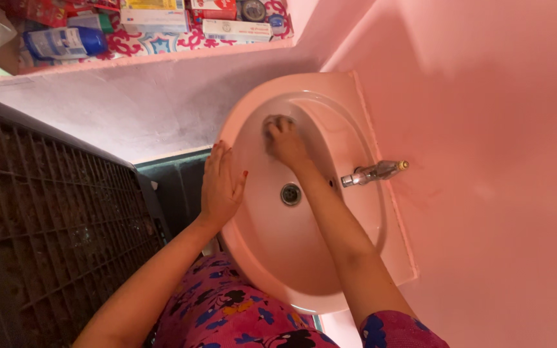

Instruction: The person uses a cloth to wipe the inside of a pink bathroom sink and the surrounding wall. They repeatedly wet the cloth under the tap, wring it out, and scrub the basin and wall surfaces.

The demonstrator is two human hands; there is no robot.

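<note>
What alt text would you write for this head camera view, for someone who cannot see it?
Seen from above, a person's right hand presses a scrubber against the inner wall of a pale pink washbasin, while the left hand rests flat on its rim. A metal tap juts from the pink wall, and a cluttered shelf hangs nearby.

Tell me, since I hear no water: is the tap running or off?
Off: no stream falls from the tap into the sink.
</note>
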